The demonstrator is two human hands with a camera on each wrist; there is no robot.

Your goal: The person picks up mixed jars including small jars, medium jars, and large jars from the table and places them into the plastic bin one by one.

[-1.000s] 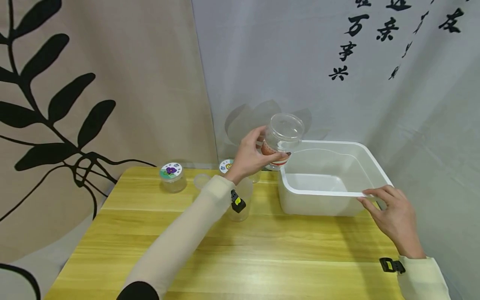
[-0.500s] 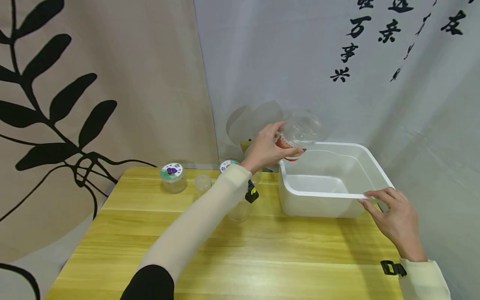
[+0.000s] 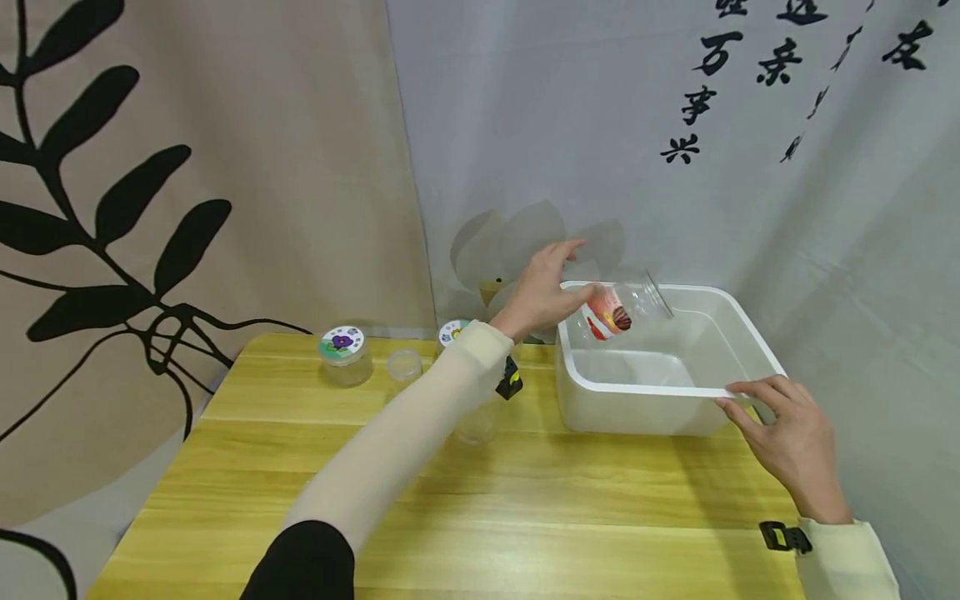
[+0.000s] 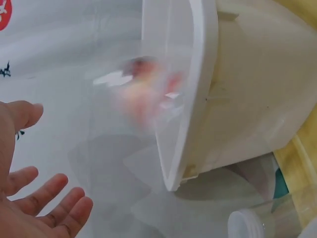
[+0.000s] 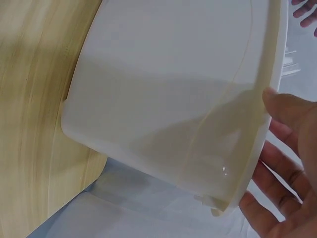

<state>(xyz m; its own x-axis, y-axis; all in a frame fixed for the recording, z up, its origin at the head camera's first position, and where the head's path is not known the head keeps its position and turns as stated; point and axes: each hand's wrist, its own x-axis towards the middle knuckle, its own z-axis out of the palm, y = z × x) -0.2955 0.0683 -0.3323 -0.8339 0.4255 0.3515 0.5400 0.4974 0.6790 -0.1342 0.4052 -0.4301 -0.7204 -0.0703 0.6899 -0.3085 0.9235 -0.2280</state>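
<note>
A clear plastic jar (image 3: 609, 312) with a red and white label is tilted in the air over the left end of a white plastic tub (image 3: 637, 410). My left hand (image 3: 542, 287) is just left of the jar with its fingers spread. In the left wrist view, that hand (image 4: 29, 208) is apart from the blurred jar (image 4: 143, 96). At the tub's near right corner, my right hand (image 3: 791, 433) holds the rim. The right wrist view has its thumb on the outer side of the rim and its fingers on the other side.
On the wooden table (image 3: 570, 517), a jar with a flower-patterned lid (image 3: 345, 354) stands at the back left. A small clear container (image 3: 405, 364) is beside it. Another patterned-lid jar (image 3: 452, 331) and a clear jar (image 3: 476, 427) are partly hidden by the left arm. Curtains hang behind.
My left hand has carried the jar rightward from beside the tub to above it and let go. The jar has tipped over and dropped lower. My right hand stays on the rim.
</note>
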